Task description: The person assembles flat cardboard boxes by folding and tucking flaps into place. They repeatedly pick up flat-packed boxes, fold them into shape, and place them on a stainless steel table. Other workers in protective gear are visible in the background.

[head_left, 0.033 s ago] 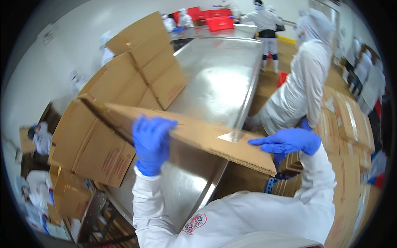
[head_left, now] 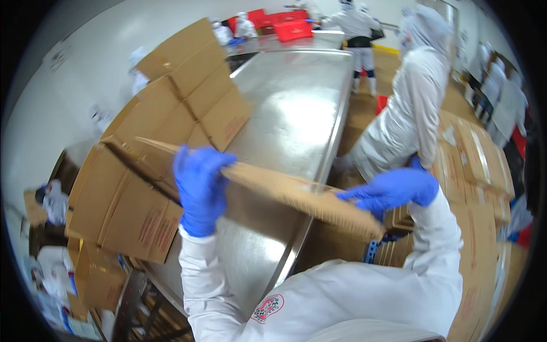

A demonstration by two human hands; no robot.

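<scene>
A folded sheet of brown cardboard [head_left: 285, 187], blurred by motion, hangs tilted above the steel table with its edge toward me. My left hand [head_left: 200, 185], in a blue glove, is closed around its left part. At the right end, my right hand [head_left: 394, 191], also blue-gloved, grips the sheet, fingers pointing left along it; the thumb is partly hidden. Just beyond my left hand, opened cardboard boxes [head_left: 142, 219] stand joined in a row on the left side of the table [head_left: 296, 102].
A co-worker in white [head_left: 407, 108] leans at the right of the table, beside stacked cartons [head_left: 476, 165]. Red crates [head_left: 293, 31] sit on the far table end. Another cardboard box [head_left: 99, 279] is at lower left. Other people in white work around the room.
The cardboard sheet has tipped, so less of its face and more of its edge shows. My left hand has shifted slightly left, and the whole view has moved a little.
</scene>
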